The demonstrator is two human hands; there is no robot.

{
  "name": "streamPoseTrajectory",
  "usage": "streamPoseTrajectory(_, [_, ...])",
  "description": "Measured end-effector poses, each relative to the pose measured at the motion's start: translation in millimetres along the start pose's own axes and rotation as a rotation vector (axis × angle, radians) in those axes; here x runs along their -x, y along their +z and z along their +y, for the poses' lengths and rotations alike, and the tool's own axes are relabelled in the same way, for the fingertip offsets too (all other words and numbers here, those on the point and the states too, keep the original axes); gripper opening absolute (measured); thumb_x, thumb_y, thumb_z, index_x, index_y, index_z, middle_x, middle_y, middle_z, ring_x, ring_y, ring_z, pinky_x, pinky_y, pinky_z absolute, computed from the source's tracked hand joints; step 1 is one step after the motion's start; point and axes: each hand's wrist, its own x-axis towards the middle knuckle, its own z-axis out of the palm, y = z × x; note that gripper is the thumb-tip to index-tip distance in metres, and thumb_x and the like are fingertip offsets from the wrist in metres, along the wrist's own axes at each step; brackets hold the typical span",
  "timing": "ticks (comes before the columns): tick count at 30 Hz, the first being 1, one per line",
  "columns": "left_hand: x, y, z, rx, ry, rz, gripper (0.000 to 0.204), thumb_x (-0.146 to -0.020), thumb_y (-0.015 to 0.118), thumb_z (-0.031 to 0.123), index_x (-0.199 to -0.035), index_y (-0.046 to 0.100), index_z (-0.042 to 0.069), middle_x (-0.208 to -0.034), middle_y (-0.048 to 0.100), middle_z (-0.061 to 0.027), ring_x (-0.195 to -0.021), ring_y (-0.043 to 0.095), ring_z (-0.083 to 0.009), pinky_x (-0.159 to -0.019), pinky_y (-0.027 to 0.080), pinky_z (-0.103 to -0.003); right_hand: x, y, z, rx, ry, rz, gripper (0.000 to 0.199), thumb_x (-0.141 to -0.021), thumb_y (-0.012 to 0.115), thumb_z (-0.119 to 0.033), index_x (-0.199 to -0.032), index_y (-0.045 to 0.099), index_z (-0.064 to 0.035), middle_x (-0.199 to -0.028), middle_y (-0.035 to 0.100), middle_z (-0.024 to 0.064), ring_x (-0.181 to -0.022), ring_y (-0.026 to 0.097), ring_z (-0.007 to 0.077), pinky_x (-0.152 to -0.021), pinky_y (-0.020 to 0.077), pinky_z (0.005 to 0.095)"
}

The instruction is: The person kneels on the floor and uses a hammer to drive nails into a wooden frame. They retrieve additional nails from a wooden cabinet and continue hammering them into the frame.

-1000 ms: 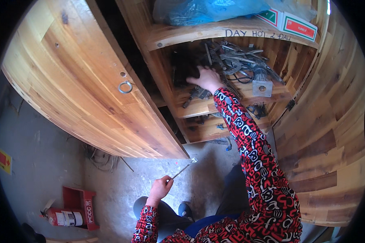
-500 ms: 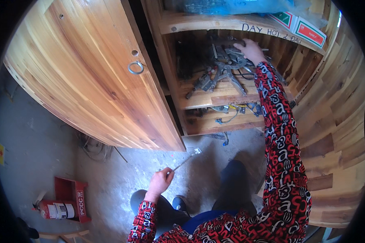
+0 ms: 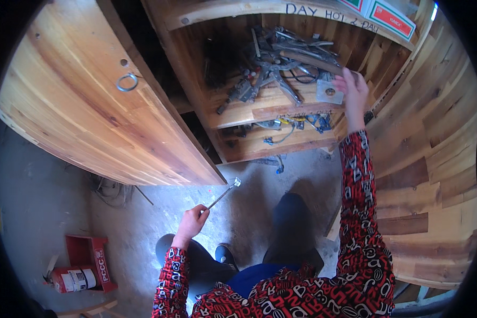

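My left hand (image 3: 191,224) is closed around the near end of a thin metal rod (image 3: 221,199) and holds it over the floor. A small pale, shiny head sits at the rod's far end; its exact kind cannot be told. My right hand (image 3: 355,91) reaches to the right side of the cabinet's open shelf, its fingers closed on the end of a long brown wooden-looking handle (image 3: 314,61). That handle slants across a heap of metal locking pliers (image 3: 282,79) and other tools. Beside my right fingers lies a flat clear packet (image 3: 329,92) with a round piece in it.
The wooden cabinet door (image 3: 106,100) with a ring pull (image 3: 127,82) stands open at left. A lower shelf (image 3: 302,146) holds cables and small parts. Boxes (image 3: 389,20) rest on the upper shelf. A fire extinguisher (image 3: 74,279) stands by a red holder on the floor.
My right hand has drawn back toward me from deeper in the shelf, bringing the brown handle's end nearer. The view has shifted; my left hand still holds the rod.
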Motion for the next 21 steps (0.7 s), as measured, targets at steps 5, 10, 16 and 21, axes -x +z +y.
streamPoseTrajectory(5, [-12, 3, 0, -0.022, 0.047, -0.080, 0.019, -0.084, 0.058, 0.021, -0.089, 0.063, 0.004, -0.065, 0.060, -0.0197, -0.063, 0.061, -0.0352, -0.059, 0.048, -0.040, 64, -68, 5, -0.443, 0.190, 0.113, 0.019, -0.090, 0.055, -0.021, -0.099, 0.053, -0.0038, -0.083, 0.065, 0.0146, -0.070, 0.065, 0.0191, -0.058, 0.0495, 0.0260])
streamPoseTrajectory(10, [-37, 17, 13, -0.034, 0.073, -0.108, 0.020, -0.085, 0.056, 0.023, -0.089, 0.062, 0.004, -0.067, 0.060, -0.0211, -0.066, 0.061, -0.0374, -0.062, 0.048, -0.044, 96, -100, 20, -0.483, 0.298, 0.258, 0.021, -0.089, 0.056, -0.023, -0.097, 0.051, -0.0039, -0.081, 0.065, 0.0154, -0.066, 0.064, 0.0200, -0.056, 0.0497, 0.0268])
streamPoseTrajectory(16, [-46, 24, 9, -0.103, 0.124, -0.134, 0.020, -0.085, 0.054, 0.024, -0.090, 0.062, 0.006, -0.071, 0.062, -0.0216, -0.072, 0.061, -0.0388, -0.068, 0.048, -0.046, 144, -97, 20, -0.332, 0.233, 0.374, 0.020, -0.090, 0.053, -0.023, -0.097, 0.052, -0.0041, -0.081, 0.065, 0.0142, -0.066, 0.064, 0.0192, -0.058, 0.0520, 0.0261])
streamPoseTrajectory(21, [-50, 28, 14, -0.132, 0.164, -0.110, 0.019, -0.085, 0.054, 0.024, -0.091, 0.062, 0.007, -0.072, 0.062, -0.0216, -0.073, 0.061, -0.0389, -0.069, 0.049, -0.046, 138, -84, 17, -0.638, 0.307, 0.408, 0.025, -0.090, 0.052, -0.024, -0.098, 0.052, -0.0014, -0.086, 0.063, 0.0142, -0.076, 0.063, 0.0201, -0.067, 0.0510, 0.0279])
